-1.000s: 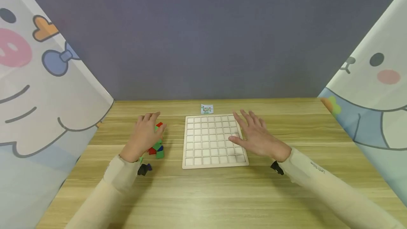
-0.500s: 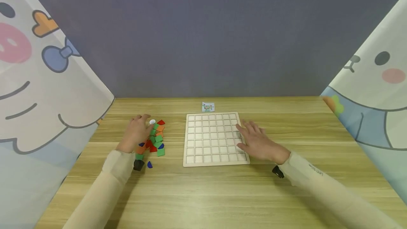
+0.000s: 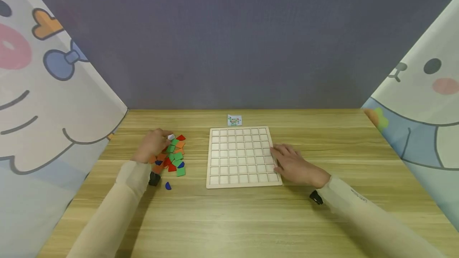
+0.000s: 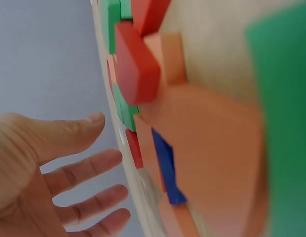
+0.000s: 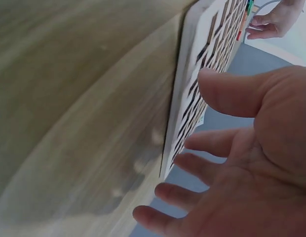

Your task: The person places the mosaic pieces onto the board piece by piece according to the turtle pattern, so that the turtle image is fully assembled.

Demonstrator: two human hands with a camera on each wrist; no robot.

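In the head view my left hand is at the far left edge of a pile of coloured tiles. Its fingertips are beside a white piece; whether they touch it I cannot tell. The left wrist view has the thumb and fingers apart, nothing gripped between them, near orange tiles and a red tile. My right hand lies at the right edge of a pale wooden grid board, its fingertips over or against the rim. Loosely extended fingers show in the right wrist view, holding nothing.
Green tiles, red ones and blue half-rounds make up the rest of the pile. One blue half-round lies apart, nearer me. A small printed card sits behind the board. A grey wall rises at the table's back edge.
My left hand has drawn left and lowered beside the white piece, uncovering more tiles. My right hand has come down from above the board to its right edge. The white piece now looks tilted.
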